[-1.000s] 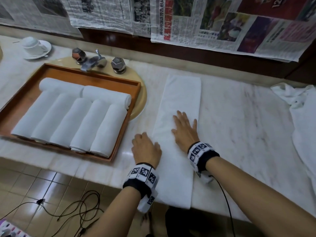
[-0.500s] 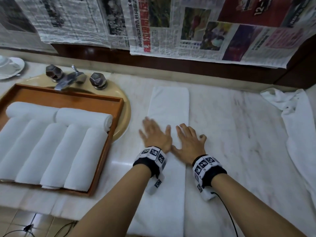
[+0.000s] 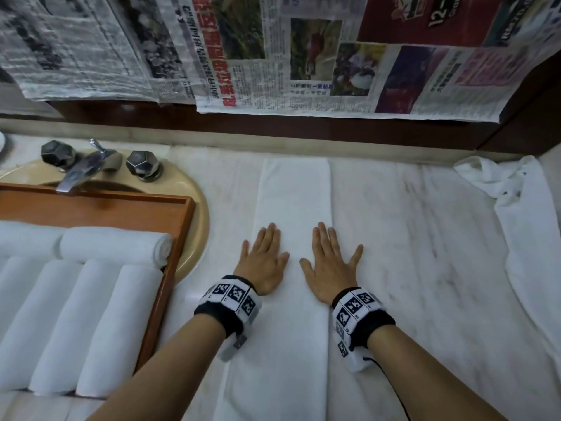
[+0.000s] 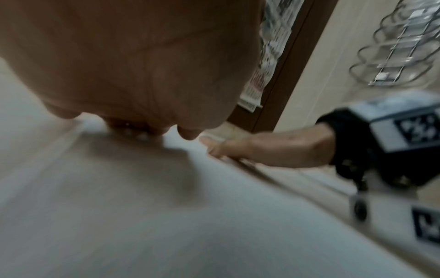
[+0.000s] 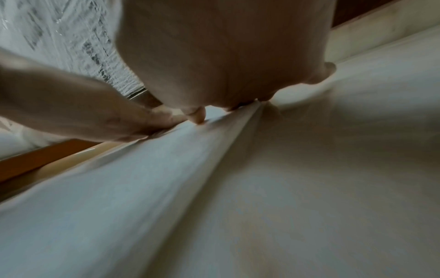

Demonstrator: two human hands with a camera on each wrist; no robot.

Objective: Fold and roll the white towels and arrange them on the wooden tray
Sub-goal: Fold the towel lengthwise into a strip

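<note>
Right, head view first: your left hand (image 3: 263,264) and right hand (image 3: 330,267) both lie palm-down w/ fingers straight and spread on the folded towel (image 3: 293,192), a long white strip running from the counter's back edge toward you on the marble counter (image 3: 409,238). Left hand sits on the strip's left edge, right hand on its right edge w/ thumb and outer fingers over onto the marble; hands are near each other but apart. Left of the strip, the wooden tray (image 3: 179,235) sits partly over the sink (image 3: 198,214) and holds rolled towels (image 3: 115,323): several side by side lengthwise, others crosswise behind them. Faucet (image 3: 88,168) behind the tray. Loose towels (image 3: 528,226) heaped at far right of the counter, well apart from the strip. Newspaper sheets (image 3: 303,56) hang on the wall

Left wrist view, blurry: your left hand (image 4: 133,62) is flat, fingers out on the towel (image 4: 166,216); right hand (image 4: 266,148) shows beyond it, flat at the strip's far edge

Right wrist view, blurry too: right hand (image 5: 223,52) flat on the towel's (image 5: 119,188) edge, left hand (image 5: 78,111) flat beside it, tray (image 5: 45,158) edge behind
</note>
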